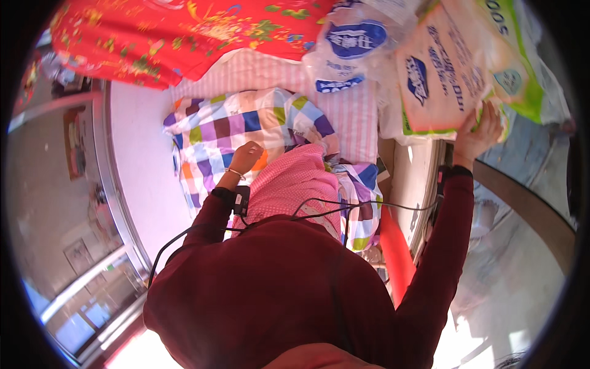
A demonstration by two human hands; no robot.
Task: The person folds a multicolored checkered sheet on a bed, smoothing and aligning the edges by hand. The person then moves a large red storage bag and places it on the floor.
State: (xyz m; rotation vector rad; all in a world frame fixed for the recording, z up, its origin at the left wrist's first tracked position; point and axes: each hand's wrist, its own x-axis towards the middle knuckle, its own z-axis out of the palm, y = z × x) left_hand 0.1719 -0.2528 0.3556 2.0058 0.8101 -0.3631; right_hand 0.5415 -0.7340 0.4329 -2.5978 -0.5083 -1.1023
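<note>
My right hand [481, 131] lies against the lower corner of a plastic-wrapped paper tissue pack [438, 78], its fingers spread; whether it grips the pack cannot be told. Over a checkered, multicoloured cloth [226, 122] is my left hand [247, 156], fingers curled, with nothing seen in it. A pink dotted cloth [295, 177] lies between my body and the checkered cloth. Each wrist wears a dark strap with a small device, and black cables run from them across my front.
Red floral fabric [184, 37] spreads across the top left, above a pink striped cloth [357, 124]. A clear plastic package [341, 50] leans beside the tissue pack. A metal-framed window [110, 180] stands at left beyond a pale ledge [143, 147]. A red strip [397, 253] hangs near my right arm.
</note>
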